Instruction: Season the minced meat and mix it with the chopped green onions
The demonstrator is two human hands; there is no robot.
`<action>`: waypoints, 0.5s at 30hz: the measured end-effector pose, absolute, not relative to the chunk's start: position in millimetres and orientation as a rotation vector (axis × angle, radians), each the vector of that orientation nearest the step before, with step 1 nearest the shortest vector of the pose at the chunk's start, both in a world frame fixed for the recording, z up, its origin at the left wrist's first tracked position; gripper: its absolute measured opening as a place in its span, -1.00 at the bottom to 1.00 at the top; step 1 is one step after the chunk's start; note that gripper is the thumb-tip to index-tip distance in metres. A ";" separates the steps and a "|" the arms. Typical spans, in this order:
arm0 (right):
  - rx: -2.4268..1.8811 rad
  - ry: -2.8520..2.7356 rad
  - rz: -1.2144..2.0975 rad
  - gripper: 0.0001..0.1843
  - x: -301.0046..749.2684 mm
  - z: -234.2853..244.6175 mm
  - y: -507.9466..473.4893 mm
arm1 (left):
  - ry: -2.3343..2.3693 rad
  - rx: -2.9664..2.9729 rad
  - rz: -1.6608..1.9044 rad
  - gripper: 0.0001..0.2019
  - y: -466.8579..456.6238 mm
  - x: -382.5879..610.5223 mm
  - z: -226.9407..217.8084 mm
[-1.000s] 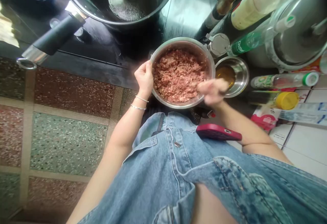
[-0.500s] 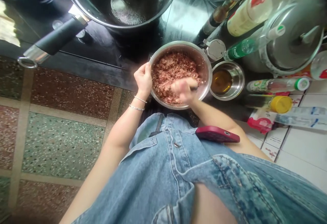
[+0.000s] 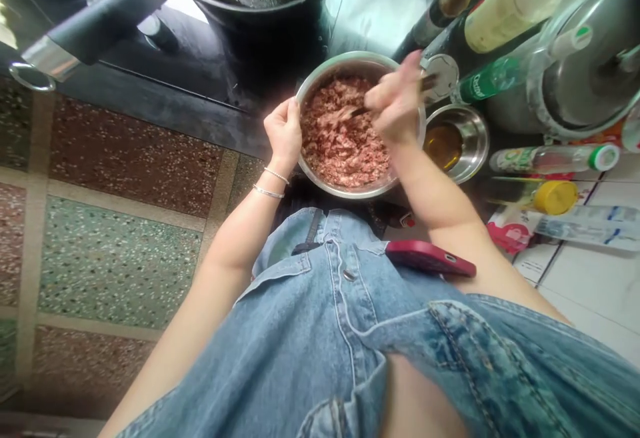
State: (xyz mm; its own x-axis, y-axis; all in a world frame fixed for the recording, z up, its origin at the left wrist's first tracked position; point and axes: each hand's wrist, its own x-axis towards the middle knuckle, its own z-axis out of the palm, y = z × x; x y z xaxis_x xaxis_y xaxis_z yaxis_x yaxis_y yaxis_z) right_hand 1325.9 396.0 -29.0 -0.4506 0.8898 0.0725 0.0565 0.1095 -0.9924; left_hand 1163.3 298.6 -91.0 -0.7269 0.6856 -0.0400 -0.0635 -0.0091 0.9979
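Note:
A steel bowl (image 3: 345,193) of raw minced meat (image 3: 345,145) sits at the counter's front edge. My left hand (image 3: 284,133) is closed on the bowl's left rim, thumb on top. Over the bowl's right side, my right hand (image 3: 397,106) is wrapped around dark chopsticks (image 3: 359,111), blurred by motion. Their lower end points into the mince; the other end sticks out on the right of the fist. Just right of the bowl, partly behind my right forearm, stands a smaller steel bowl (image 3: 473,141) with amber liquid (image 3: 444,147).
A wok (image 3: 285,5) stands on the stove ahead, its black handle (image 3: 107,18) jutting left. Several bottles crowd the right, including a green-labelled bottle (image 3: 493,80) and a yellow-capped one (image 3: 556,197), beside a lidded pot (image 3: 575,78). A red phone (image 3: 430,258) sticks out at my waist.
My right hand has moved up and to the right with the chopsticks, from low over the mince to the bowl's upper right side. My left hand keeps its grip on the rim.

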 end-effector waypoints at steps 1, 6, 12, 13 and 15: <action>-0.910 -1.582 1.380 -0.24 1338.0 -26.9 403.4 | 1.722 0.629 1.799 -0.58 298.8 1163.5 -92.4; -0.756 -1.390 1.449 -0.29 1361.3 -25.0 359.7 | 1.699 0.574 1.824 -0.59 301.1 1163.5 -100.4; -1.039 -1.228 1.332 -0.17 1315.3 -32.5 414.0 | 1.671 0.699 1.817 -0.43 300.5 1159.9 -99.2; -1.020 -1.165 1.284 -0.15 1326.5 -27.6 423.3 | 1.673 0.691 1.825 -0.43 300.4 1160.3 -98.4; -0.947 -1.106 1.304 -0.11 1353.1 -17.4 416.2 | 1.680 0.651 1.846 -0.45 300.3 1162.4 -97.6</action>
